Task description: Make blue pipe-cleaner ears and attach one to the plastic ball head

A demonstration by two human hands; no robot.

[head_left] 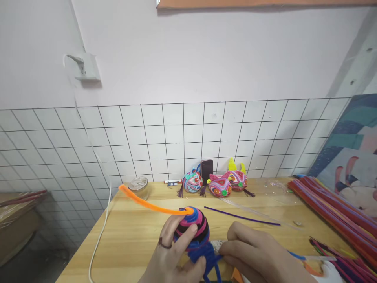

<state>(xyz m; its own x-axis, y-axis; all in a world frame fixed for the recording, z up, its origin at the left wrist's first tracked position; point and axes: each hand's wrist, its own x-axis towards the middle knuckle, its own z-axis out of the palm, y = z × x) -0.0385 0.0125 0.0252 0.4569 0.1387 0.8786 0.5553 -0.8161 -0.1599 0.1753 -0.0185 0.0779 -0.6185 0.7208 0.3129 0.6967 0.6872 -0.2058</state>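
Observation:
My left hand is wrapped round a striped ball of blue, pink and black pipe cleaners. From the ball's top an orange pipe cleaner sticks out to the left, its base beside my fingertips. Below the ball, blue pipe cleaners bunch together, with loose ends hanging down. The closed fingers of my right hand pinch one of these blue ends at the ball's lower right; the fingertips are partly hidden. A whitish printed piece shows between the two hands.
Finished animal-face balls and a phone stand against the tiled wall. A round lidded jar and markers are at the back left. A purple pipe cleaner lies beyond my hands. Bundled pipe cleaners fill the right side. A white cable hangs at the left edge.

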